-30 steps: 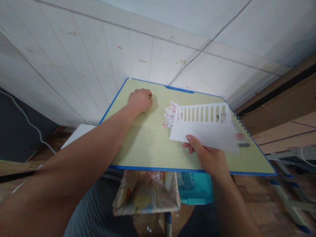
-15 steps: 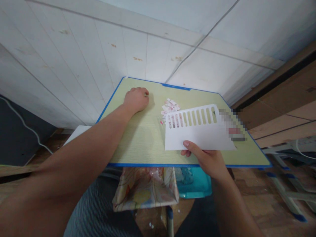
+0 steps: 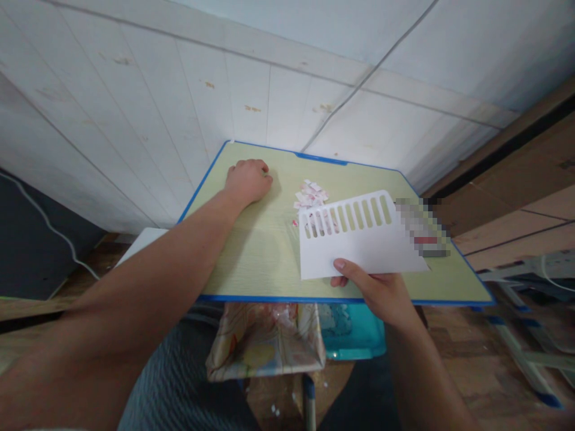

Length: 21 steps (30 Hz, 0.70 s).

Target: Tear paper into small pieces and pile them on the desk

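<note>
My right hand (image 3: 375, 292) holds a white sheet, like stiff card or thin plastic, with a row of rounded slots (image 3: 354, 251). The thumb presses on its front near the lower edge, and the fingers are behind. The sheet hangs tilted over the table, partly covering a loose pile of small printed paper pieces (image 3: 311, 193). Some pieces show through the left slots. My left hand (image 3: 248, 179) rests on the table left of the pile, back up and fingers curled in. Its palm and fingertips are hidden.
The pale yellow-green table (image 3: 251, 263) has a blue rim and stands against a white panelled wall. A blurred-out object (image 3: 424, 230) lies at its right. Below the front edge are a patterned fabric bin (image 3: 269, 353) and a turquoise tray (image 3: 359, 341). Brown boxes (image 3: 507, 179) stand at right.
The slotted sheet has tilted slightly, its left end a little lower. My left hand stays in place on the table, and the pile has not moved.
</note>
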Each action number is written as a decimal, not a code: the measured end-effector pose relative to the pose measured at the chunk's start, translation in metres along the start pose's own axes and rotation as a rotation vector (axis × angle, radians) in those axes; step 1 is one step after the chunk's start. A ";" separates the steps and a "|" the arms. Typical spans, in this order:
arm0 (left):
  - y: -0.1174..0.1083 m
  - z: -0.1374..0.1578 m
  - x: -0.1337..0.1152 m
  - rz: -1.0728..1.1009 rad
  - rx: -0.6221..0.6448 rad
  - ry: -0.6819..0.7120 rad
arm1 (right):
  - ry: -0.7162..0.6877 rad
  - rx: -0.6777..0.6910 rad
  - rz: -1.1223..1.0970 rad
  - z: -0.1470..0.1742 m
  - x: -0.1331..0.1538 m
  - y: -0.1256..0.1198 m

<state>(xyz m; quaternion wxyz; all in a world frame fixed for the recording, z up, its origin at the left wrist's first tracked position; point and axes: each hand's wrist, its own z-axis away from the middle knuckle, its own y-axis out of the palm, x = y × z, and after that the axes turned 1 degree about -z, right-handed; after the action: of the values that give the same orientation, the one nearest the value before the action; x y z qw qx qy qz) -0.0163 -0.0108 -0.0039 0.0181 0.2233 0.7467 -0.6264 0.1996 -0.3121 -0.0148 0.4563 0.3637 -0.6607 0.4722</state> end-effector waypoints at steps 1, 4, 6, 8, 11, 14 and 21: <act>0.000 0.000 0.000 -0.003 -0.001 0.003 | 0.001 0.005 -0.005 0.001 0.001 0.000; 0.001 -0.001 0.001 -0.007 0.003 0.005 | 0.000 0.023 -0.016 0.002 0.002 0.000; 0.002 -0.001 0.001 -0.005 0.002 0.000 | 0.002 0.034 -0.022 0.003 0.002 0.000; 0.002 -0.001 0.001 0.003 -0.001 -0.002 | 0.019 0.052 -0.029 0.004 0.003 0.000; 0.001 -0.001 0.000 0.011 0.001 0.002 | 0.046 0.069 -0.049 0.005 0.003 -0.001; -0.001 0.001 0.000 0.002 0.009 0.004 | 0.065 0.073 -0.064 0.007 0.003 -0.002; 0.001 -0.001 0.001 0.003 -0.010 0.008 | 0.027 0.033 -0.034 0.003 -0.002 0.000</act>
<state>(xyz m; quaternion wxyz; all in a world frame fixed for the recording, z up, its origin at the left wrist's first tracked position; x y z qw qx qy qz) -0.0163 -0.0094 -0.0052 0.0170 0.2268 0.7495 -0.6217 0.1995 -0.3147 -0.0169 0.4670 0.3758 -0.6405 0.4801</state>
